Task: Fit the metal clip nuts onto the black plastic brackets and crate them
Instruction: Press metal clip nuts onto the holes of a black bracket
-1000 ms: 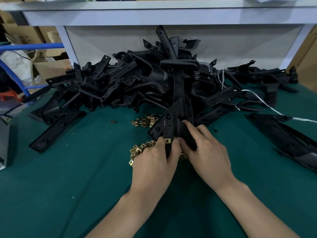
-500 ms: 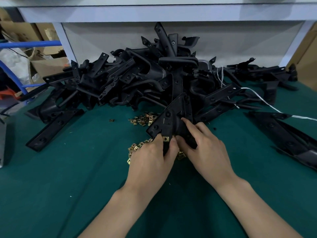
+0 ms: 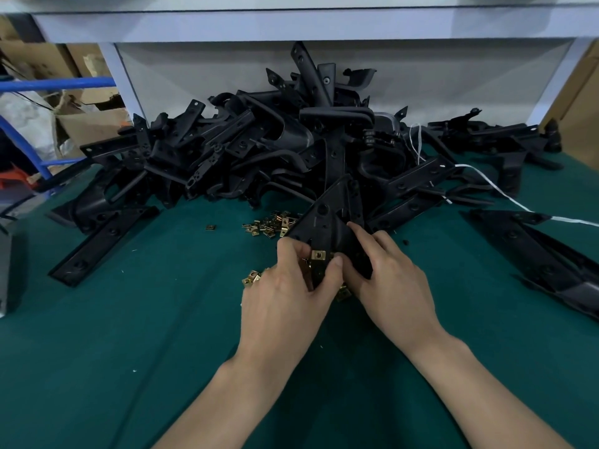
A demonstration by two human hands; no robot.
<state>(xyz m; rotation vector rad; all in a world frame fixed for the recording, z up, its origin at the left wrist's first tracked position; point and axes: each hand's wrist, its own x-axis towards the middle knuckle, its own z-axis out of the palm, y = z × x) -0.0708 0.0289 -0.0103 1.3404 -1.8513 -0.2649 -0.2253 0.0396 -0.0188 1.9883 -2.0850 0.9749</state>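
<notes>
A black plastic bracket (image 3: 327, 218) lies tilted at the centre of the green table, its near end between my two hands. My right hand (image 3: 389, 277) grips that end from the right. My left hand (image 3: 291, 293) pinches a brass clip nut (image 3: 318, 255) against the bracket's near edge with thumb and fingers. Loose clip nuts (image 3: 270, 223) lie in a small heap just left of the bracket, and more clip nuts (image 3: 251, 277) peek out beside and under my left hand.
A big pile of black brackets (image 3: 259, 150) fills the back of the green table (image 3: 129, 335). Long brackets lie at the left (image 3: 97, 244) and right (image 3: 544, 257). A white cord (image 3: 505, 197) trails right. Cardboard boxes (image 3: 87, 124) and blue bars stand off the left edge.
My left thumb and fingers have shifted up on the clip nut at the bracket's near edge. The right hand keeps its hold on the bracket.
</notes>
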